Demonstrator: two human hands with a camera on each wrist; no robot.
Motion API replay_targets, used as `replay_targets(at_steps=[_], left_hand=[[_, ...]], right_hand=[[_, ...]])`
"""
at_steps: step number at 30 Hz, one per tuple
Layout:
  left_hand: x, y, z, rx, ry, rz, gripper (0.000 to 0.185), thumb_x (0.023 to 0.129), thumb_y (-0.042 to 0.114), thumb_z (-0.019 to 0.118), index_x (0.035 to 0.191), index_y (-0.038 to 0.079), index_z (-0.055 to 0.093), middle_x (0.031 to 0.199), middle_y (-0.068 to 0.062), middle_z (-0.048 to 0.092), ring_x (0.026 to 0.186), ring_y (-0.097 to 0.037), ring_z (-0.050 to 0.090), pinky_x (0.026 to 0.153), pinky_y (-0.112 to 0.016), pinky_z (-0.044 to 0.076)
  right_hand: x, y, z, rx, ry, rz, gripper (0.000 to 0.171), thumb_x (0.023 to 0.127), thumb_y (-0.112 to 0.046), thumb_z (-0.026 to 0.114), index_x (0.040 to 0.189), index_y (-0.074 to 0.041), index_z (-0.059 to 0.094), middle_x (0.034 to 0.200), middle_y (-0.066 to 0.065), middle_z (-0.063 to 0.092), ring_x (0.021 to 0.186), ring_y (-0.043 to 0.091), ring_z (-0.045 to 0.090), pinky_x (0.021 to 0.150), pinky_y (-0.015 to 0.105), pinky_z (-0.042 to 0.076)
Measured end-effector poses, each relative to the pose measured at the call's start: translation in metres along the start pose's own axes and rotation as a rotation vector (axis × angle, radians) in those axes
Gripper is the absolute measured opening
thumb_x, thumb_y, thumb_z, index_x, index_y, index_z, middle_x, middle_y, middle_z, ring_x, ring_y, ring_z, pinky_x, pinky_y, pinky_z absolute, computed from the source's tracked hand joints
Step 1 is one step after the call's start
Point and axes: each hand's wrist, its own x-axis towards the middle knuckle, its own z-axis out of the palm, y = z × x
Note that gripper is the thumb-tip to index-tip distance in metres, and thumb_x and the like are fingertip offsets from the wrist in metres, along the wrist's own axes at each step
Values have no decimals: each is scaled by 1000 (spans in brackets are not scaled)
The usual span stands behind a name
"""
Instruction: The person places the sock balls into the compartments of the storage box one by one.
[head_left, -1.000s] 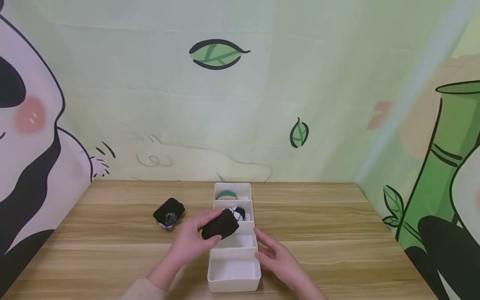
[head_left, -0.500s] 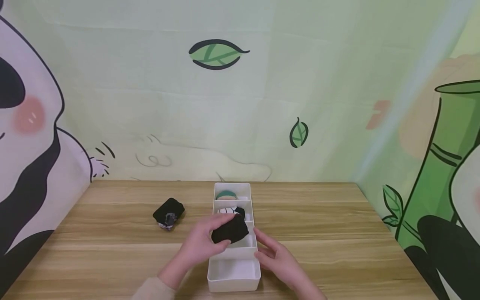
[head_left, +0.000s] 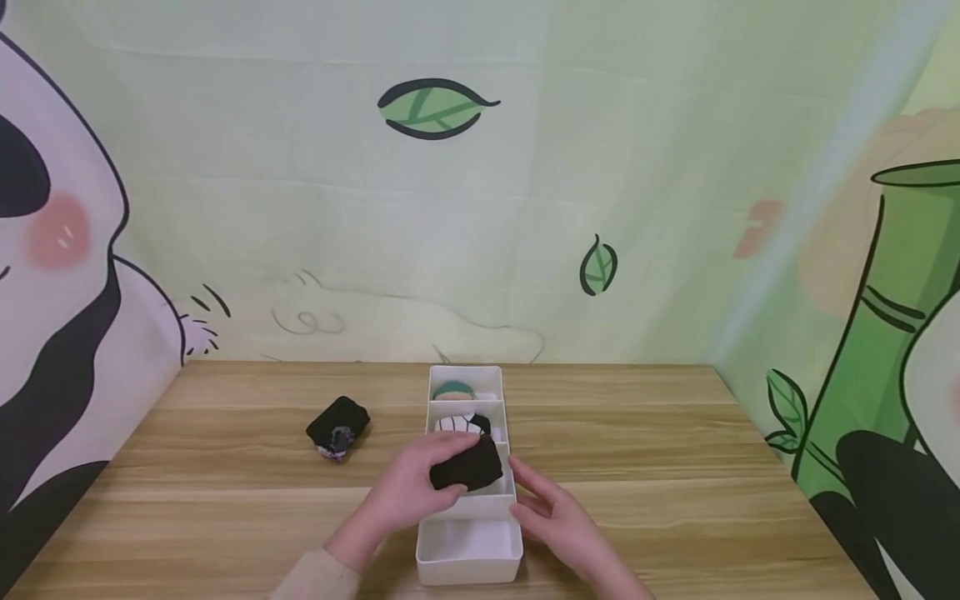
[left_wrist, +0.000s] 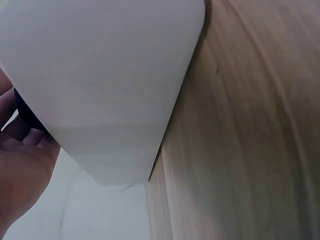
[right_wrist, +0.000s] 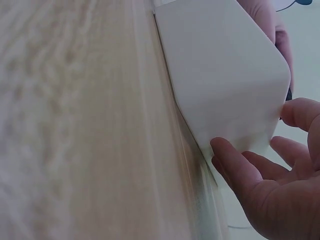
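In the head view, my left hand (head_left: 408,483) grips a folded black sock bundle (head_left: 472,465), thumb below and fingers over the top. The bundle sits at the third compartment from the back of a long white divided box (head_left: 468,571); how deep it lies inside cannot be seen. My right hand (head_left: 558,517) rests its extended fingertips against the box's right wall. The right wrist view shows the fingers (right_wrist: 235,162) touching that white wall. From the left wrist view, the box side hides most of the black bundle (left_wrist: 27,112).
A white-and-black folded sock bundle (head_left: 465,423) fills part of the second compartment, and a green-topped one (head_left: 453,390) lies in the rearmost. Another black bundle with a grey patch (head_left: 337,427) lies on the wooden table (head_left: 637,433), left of the box. A printed cloth (head_left: 300,208) hangs behind.
My left hand has carried the black sock bundle rightward and slightly down to the third compartment, uncovering more of the white-and-black bundle. The right hand has stayed at the box wall.
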Motion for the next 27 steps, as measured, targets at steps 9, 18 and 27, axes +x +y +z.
replay_targets(at_steps=[9, 18, 27], left_hand=[[7, -8, 3, 17, -92, 15, 58, 75, 3, 80, 131, 8, 65, 126, -12, 65, 114, -29, 60, 96, -47, 49], [10, -9, 2, 44, -145, 12, 55, 77, 4, 80, 130, 7, 65, 126, -11, 65, 113, -28, 60, 95, -46, 49], [11, -4, 3, 6, -173, 11, 47, 81, 2, 77, 126, 2, 66, 127, -12, 64, 119, -30, 58, 102, -46, 45]], right_hand=[[1, 0, 0, -4, 3, -6, 60, 100, -7, 58, 154, -3, 32, 157, 26, 26, 132, 45, 44, 96, 46, 49], [1, 0, 0, 6, -1, -9, 60, 99, -7, 59, 153, -2, 32, 156, 27, 26, 132, 44, 44, 96, 44, 50], [1, -2, 0, 23, -15, -1, 60, 99, -5, 57, 154, -2, 31, 157, 28, 24, 132, 44, 44, 96, 44, 49]])
